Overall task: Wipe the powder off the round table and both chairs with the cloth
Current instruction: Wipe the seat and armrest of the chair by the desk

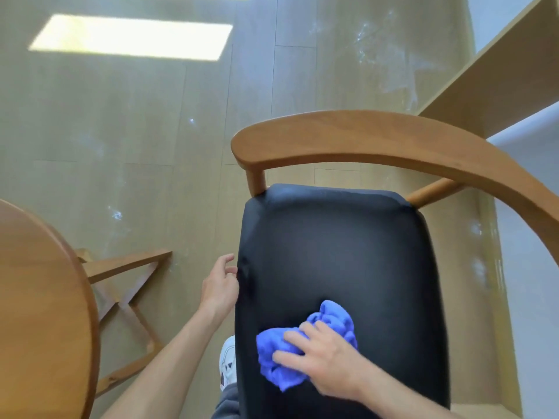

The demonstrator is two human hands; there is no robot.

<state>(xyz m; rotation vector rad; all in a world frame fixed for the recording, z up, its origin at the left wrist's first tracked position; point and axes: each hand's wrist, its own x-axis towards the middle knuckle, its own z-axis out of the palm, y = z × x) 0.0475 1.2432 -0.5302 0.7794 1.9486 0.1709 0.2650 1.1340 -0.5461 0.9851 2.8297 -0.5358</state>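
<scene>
A chair with a black padded seat (338, 252) and a curved wooden backrest (378, 140) stands in front of me. A crumpled blue cloth (329, 319) lies on the near part of the seat, and my right hand (326, 361) presses flat on it with fingers spread. My left hand (219, 287) rests against the seat's left edge, fingers loosely curled, holding nothing. The seat looks dark with no clear powder on it. The round wooden table (39, 297) shows at the left edge.
The table's crossed wooden base (127, 294) stands on the floor left of the chair. White powder smears (372, 40) mark the pale wooden floor. A light wooden shelf unit (499, 71) stands at the upper right. My white shoe (228, 361) is beside the seat.
</scene>
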